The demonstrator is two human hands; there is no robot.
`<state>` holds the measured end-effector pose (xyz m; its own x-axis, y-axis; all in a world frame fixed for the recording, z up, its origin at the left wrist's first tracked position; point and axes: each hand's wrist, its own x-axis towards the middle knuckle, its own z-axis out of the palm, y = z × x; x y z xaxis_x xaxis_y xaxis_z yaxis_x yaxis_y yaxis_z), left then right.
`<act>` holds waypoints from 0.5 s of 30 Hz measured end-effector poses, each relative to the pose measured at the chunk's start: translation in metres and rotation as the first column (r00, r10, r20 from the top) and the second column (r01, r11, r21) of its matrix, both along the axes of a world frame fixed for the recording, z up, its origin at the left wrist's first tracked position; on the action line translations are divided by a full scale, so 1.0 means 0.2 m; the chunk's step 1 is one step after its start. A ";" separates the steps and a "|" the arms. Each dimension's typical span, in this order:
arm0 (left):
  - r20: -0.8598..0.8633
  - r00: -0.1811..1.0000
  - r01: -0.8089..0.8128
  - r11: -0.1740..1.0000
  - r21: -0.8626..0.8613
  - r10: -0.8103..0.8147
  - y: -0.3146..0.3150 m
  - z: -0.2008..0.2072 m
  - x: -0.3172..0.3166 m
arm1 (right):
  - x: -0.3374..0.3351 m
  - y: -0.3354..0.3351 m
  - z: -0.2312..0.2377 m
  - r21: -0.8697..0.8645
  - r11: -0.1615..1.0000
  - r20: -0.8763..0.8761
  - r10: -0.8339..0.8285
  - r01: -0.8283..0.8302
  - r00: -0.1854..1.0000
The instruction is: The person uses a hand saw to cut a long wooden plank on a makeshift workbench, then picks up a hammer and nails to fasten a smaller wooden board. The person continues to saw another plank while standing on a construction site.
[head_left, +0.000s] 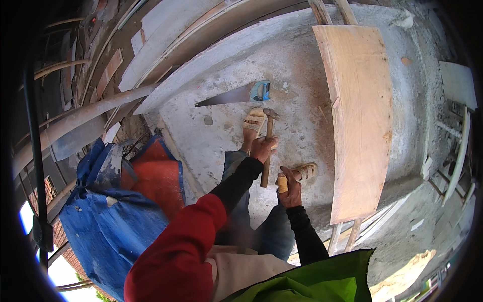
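Green cloth (322, 277) nearest; forearms (307, 234) forward, my left fingers (261, 146) curled round a hammer (270, 125), right fingers (292, 188) round a yellowish cylinder (282, 184).

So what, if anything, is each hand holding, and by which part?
The left hand holds the hammer mid-handle; the right hand, a yellowish object, gripped part unclear.

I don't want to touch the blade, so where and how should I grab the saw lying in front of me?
Likely by the blue handle, coming from your right once your right hand is free, and gripping through the handle's loop. The saw lies flat on the floor, handle at its right end, blade pointing left.
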<state>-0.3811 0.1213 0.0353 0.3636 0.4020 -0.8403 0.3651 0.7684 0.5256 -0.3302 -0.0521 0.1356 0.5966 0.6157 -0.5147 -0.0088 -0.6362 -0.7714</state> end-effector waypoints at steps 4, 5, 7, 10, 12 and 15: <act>-0.048 0.999 0.022 0.947 0.321 -0.007 0.96 -0.12 -0.14 | -0.16 0.15 -0.22 -0.047 0.995 -0.076 -0.091 0.088 0.993; -0.080 0.997 0.054 0.900 0.433 -0.022 1.21 -0.12 -0.17 | -0.22 0.15 -0.29 -0.150 0.988 -0.068 -0.047 0.036 0.997; -0.102 0.991 -0.042 0.915 0.400 0.090 1.71 -0.08 -0.22 | -0.32 0.08 -0.42 -0.327 0.944 -0.112 -0.005 -0.032 0.994; -0.295 0.947 -0.021 0.939 0.342 0.128 2.45 0.12 -0.27 | -0.47 -0.14 -0.50 -0.396 0.915 -0.001 0.089 -0.082 0.996; -0.355 0.924 0.033 0.895 0.445 0.142 2.85 0.30 -0.28 | -0.53 -0.31 -0.50 -0.424 0.904 0.004 0.067 -0.059 0.998; -0.387 0.870 -0.006 0.792 0.611 0.305 3.14 0.47 -0.30 | -0.59 -0.51 -0.48 -0.492 0.870 -0.062 -0.070 0.031 0.996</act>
